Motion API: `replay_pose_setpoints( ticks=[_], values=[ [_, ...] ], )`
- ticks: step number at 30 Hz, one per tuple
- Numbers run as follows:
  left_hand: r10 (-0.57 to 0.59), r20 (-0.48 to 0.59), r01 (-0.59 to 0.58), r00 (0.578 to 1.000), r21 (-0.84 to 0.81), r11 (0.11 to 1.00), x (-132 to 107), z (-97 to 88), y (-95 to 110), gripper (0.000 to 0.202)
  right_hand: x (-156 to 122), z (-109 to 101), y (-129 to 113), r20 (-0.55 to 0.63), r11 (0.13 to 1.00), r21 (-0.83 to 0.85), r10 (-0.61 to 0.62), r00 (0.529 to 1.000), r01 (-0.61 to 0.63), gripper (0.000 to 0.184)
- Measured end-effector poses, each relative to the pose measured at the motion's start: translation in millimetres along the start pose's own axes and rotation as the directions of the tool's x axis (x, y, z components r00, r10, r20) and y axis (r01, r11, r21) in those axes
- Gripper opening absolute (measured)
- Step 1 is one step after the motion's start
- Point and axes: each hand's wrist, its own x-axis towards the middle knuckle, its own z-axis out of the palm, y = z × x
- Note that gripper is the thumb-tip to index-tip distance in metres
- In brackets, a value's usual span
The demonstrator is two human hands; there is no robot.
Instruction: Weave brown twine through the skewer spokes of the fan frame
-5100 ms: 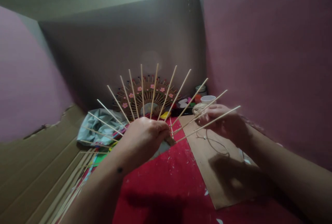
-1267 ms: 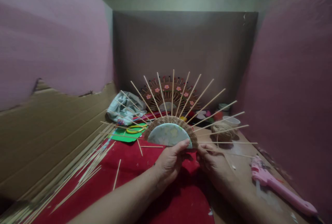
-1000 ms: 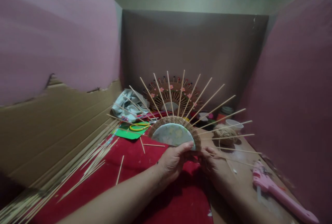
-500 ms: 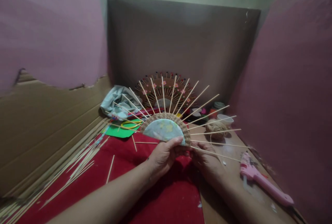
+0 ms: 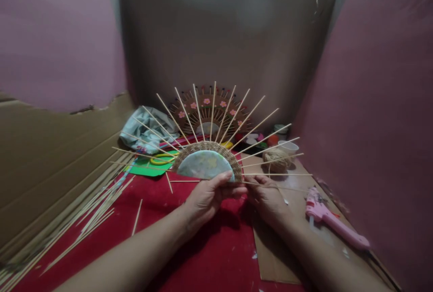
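Note:
A half-round piece (image 5: pixel 204 165) with a pale floral fabric centre and a braided straw rim (image 5: pixel 203 146) is held up in front of me. Thin wooden sticks (image 5: pixel 252 126) radiate from its curved edge like rays. My left hand (image 5: pixel 211 195) grips its lower right corner, thumb on the fabric and fingers underneath. Right beside it, my right hand (image 5: pixel 265 195) has its fingers closed around the base of the lowest right stick (image 5: pixel 287 187), close to the braided rim. The right fingertips are partly hidden.
Loose sticks (image 5: pixel 98 220) lie on red cloth (image 5: pixel 209 247) at left. A pink glue gun (image 5: pixel 334 224) rests at right, beyond a twine ball (image 5: pixel 275 161) and white cup (image 5: pixel 288 147). Behind stand a flowered half-round piece (image 5: pixel 223 104), green sheet (image 5: pixel 152 169) and crumpled cloth (image 5: pixel 149 125).
The camera view has shifted slightly. The half-round piece has turned a little, its right-hand sticks rising and its left ones dipping. Both hands keep their hold.

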Motion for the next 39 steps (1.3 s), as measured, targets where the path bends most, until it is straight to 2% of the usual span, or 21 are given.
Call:
replay_pose_setpoints(
  ticks=[5, 13, 17, 20, 26, 29, 33, 37, 39],
  values=[
    [-0.035, 0.016, 0.036, 0.999, -0.050, 0.998, 0.4, -1.1, -0.4, 0.016, -0.6, 1.3, 0.4, 0.018, 0.999, 0.002, 0.046, 0.999, -0.047, 0.025],
    [-0.072, -0.067, 0.068, 0.995, -0.059, 0.996, 2.5, -2.3, 0.0, 0.009, 3.4, -5.2, 3.3, 0.066, 0.999, -0.005, 0.039, 0.997, -0.039, 0.023],
    [-0.057, -0.118, 0.049, 0.991, -0.067, 0.997, 2.8, -1.9, 4.4, 0.005, 3.5, -6.0, -0.6, 0.140, 0.992, 0.111, 0.045, 0.989, -0.061, 0.030],
    [-0.051, -0.150, 0.041, 0.987, -0.066, 0.997, 3.9, -2.5, 9.7, 0.004, 1.7, -6.4, -9.0, 0.146, 0.962, 0.239, 0.101, 0.984, -0.134, 0.031],
    [0.046, -0.160, -0.053, 0.986, -0.039, 0.998, 5.7, -3.2, 27.0, 0.004, -2.2, -10.7, -28.3, 0.163, 0.918, 0.361, 0.108, 0.981, -0.161, 0.017],
    [0.120, -0.150, -0.126, 0.981, -0.026, 0.992, 4.7, -3.5, 36.6, 0.005, -3.7, -10.6, -34.4, 0.171, 0.907, 0.379, 0.126, 0.977, -0.183, 0.020],
    [0.177, -0.149, -0.173, 0.973, 0.041, 0.984, 2.9, -4.9, 45.2, 0.005, -5.4, -13.3, -44.1, 0.160, 0.956, 0.267, 0.081, 0.984, -0.122, 0.021],
    [0.210, -0.123, -0.200, 0.970, 0.092, 0.976, 1.8, -7.8, 51.8, 0.008, -4.2, -26.6, -56.8, 0.309, 0.996, -0.014, 0.089, 0.947, -0.089, 0.012],
    [0.249, -0.114, -0.233, 0.962, 0.136, 0.963, 0.7, -9.1, 56.8, 0.010, -1.8, -35.4, -62.3, 0.323, 0.988, -0.129, 0.119, 0.939, -0.080, 0.011]
  ],
)
